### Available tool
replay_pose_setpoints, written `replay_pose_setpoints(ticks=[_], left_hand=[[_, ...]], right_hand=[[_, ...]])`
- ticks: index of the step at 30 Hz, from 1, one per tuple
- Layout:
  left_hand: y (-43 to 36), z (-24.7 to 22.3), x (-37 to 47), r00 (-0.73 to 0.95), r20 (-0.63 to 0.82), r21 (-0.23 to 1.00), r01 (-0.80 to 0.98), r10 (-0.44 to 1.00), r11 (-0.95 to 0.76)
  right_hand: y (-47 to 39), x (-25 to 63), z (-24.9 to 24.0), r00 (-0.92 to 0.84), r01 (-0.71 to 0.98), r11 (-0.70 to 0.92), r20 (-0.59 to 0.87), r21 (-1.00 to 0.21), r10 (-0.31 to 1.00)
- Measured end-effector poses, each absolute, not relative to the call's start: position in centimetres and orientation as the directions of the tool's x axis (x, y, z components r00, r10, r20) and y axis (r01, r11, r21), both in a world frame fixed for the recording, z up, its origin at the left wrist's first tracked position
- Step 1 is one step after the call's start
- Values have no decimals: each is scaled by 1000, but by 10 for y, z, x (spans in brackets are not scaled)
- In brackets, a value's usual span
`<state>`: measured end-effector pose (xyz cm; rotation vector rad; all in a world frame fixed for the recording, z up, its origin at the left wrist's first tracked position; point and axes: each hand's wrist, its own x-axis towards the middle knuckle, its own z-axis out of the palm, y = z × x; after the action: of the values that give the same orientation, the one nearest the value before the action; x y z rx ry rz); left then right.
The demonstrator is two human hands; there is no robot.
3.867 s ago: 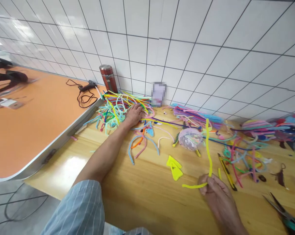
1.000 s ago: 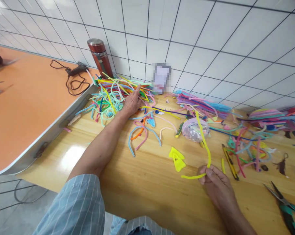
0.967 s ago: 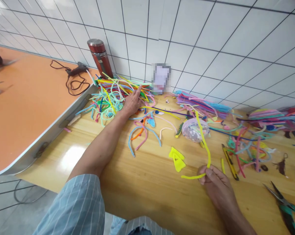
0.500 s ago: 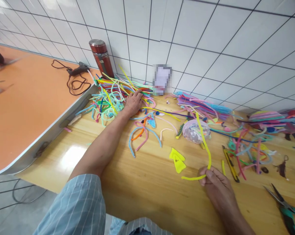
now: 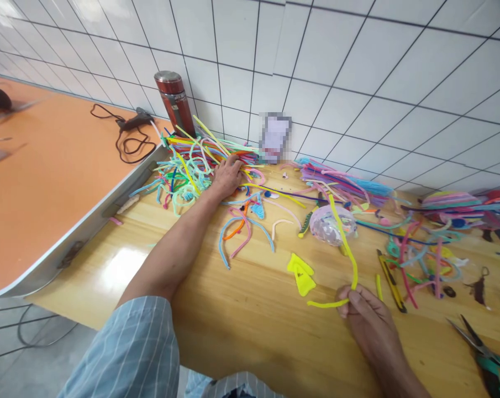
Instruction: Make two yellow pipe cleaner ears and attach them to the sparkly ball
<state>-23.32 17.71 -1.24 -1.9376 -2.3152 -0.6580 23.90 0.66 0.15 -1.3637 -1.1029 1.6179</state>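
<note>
My left hand [image 5: 227,174] reaches far across the wooden table [image 5: 250,326] into a tangled heap of coloured pipe cleaners [image 5: 191,160], its fingers closed around some strands; a yellow strand sticks up from the heap. My right hand [image 5: 363,312] rests near the table's front and pinches a bent yellow pipe cleaner [image 5: 349,260], which curves up and away from my fingers. A folded yellow piece [image 5: 301,273] lies just left of that hand.
A red flask [image 5: 175,103] stands by the tiled wall. A glue gun with its cord [image 5: 131,130] lies on the orange table [image 5: 38,188] to the left. More pipe cleaners [image 5: 341,185], a clear ball [image 5: 330,224], a yellow utility knife [image 5: 391,281] and scissors [image 5: 484,354] lie to the right.
My left hand's fingers curled from pointing into a grip on strands in the heap, lifting a yellow strand upward. My right hand has stayed put with the yellow pipe cleaner.
</note>
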Motion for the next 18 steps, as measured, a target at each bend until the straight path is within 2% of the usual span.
replay_pose_setpoints(ticks=[5,9,18], left_hand=[[171,-2,-228,-223,223,229,958,949,171],[172,-3,-229,-239,234,228,956,943,186],[174,-9,-237,-174,354,350,936,919,42]], right_hand=[[5,234,5,-130,-19,-349,-344,-937,930],[10,235,5,-137,-6,-339,-335,-941,932],[15,223,13,-92,-63,-301,-295,-951,951]])
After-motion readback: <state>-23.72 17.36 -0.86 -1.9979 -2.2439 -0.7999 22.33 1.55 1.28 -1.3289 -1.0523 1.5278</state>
